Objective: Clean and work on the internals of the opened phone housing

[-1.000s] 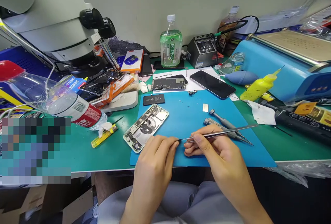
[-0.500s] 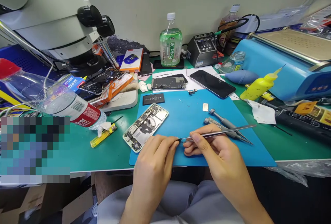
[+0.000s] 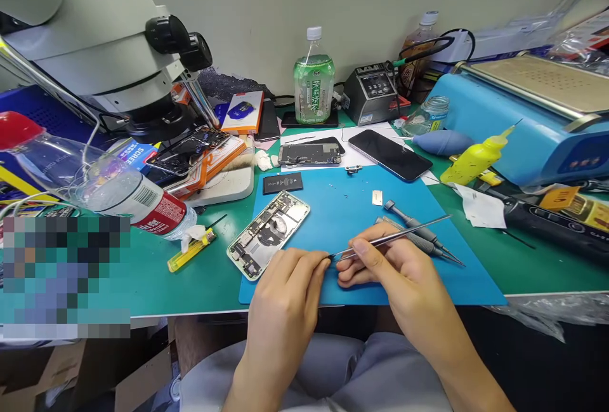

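My left hand (image 3: 284, 294) is closed in a pinch on a tiny dark part (image 3: 332, 258), too small to make out and mostly hidden by the fingertips. Metal tweezers (image 3: 421, 226) lie in my right hand (image 3: 404, 275), their tips pointing left and meeting that dark part. Just beyond my left hand, an opened phone housing (image 3: 269, 234) with its inner boards showing rests partly on the blue mat (image 3: 328, 209). Behind it is a black phone battery (image 3: 282, 183). Two screwdrivers (image 3: 419, 228) lie behind my right hand, near a small metal plate (image 3: 377, 197).
A microscope (image 3: 109, 37) leans in from the left, above a tilted water bottle (image 3: 152, 206) and a yellow lighter (image 3: 193, 249). Farther back are a loose screen (image 3: 309, 153), a dark phone (image 3: 390, 154) and a green bottle (image 3: 314, 88). A blue machine (image 3: 528, 120) stands right.
The rear end of the tweezers has swung a little to the left and up in my right hand. My left hand keeps its pinch. The view has shifted slightly.
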The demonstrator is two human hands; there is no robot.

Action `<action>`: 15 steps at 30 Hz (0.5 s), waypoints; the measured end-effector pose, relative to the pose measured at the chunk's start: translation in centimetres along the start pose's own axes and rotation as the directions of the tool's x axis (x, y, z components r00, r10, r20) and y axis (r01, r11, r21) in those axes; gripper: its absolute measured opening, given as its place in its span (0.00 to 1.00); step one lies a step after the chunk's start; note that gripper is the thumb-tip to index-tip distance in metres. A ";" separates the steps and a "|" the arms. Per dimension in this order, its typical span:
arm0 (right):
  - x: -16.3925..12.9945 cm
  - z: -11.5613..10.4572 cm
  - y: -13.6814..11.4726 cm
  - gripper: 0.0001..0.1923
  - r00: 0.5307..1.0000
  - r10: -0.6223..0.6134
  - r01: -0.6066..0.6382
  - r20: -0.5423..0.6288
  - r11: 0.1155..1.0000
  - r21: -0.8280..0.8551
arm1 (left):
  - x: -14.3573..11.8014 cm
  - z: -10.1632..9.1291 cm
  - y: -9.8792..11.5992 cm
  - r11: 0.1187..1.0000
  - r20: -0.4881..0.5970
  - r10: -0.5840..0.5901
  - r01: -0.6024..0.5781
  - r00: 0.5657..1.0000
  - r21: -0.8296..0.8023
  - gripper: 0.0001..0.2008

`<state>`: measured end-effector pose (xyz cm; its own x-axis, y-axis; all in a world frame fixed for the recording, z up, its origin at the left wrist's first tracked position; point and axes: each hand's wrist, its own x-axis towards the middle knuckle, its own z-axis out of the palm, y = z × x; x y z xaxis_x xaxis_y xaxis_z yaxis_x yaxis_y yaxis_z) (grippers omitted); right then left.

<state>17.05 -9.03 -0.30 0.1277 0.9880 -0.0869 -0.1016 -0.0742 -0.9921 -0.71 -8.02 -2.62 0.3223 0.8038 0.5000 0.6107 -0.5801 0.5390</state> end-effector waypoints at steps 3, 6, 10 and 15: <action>0.0 0.1 0.1 0.17 0.999 0.011 -0.008 -0.049 0.998 0.057 | -0.1 0.0 0.0 1.000 0.002 -0.005 0.005 1.000 -0.004 0.08; -0.3 0.2 0.2 0.18 0.994 -0.044 0.042 -0.099 0.999 -0.025 | -0.1 -0.1 -0.1 1.000 0.002 -0.009 0.009 1.000 -0.011 0.08; -0.6 0.3 0.1 0.18 0.994 -0.089 0.082 -0.070 0.992 -0.100 | -0.1 -0.2 -0.1 1.000 0.014 -0.020 0.020 1.000 -0.013 0.08; -0.6 0.3 0.2 0.17 0.991 -0.113 0.105 -0.065 0.988 -0.115 | 0.0 -0.1 -0.2 0.999 0.011 -0.025 0.025 1.000 -0.020 0.08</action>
<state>16.68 -9.56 -0.39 0.2026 0.9791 0.0201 0.0270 0.0149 -0.9995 -0.87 -7.96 -2.67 0.3146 0.8195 0.4790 0.6037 -0.5621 0.5653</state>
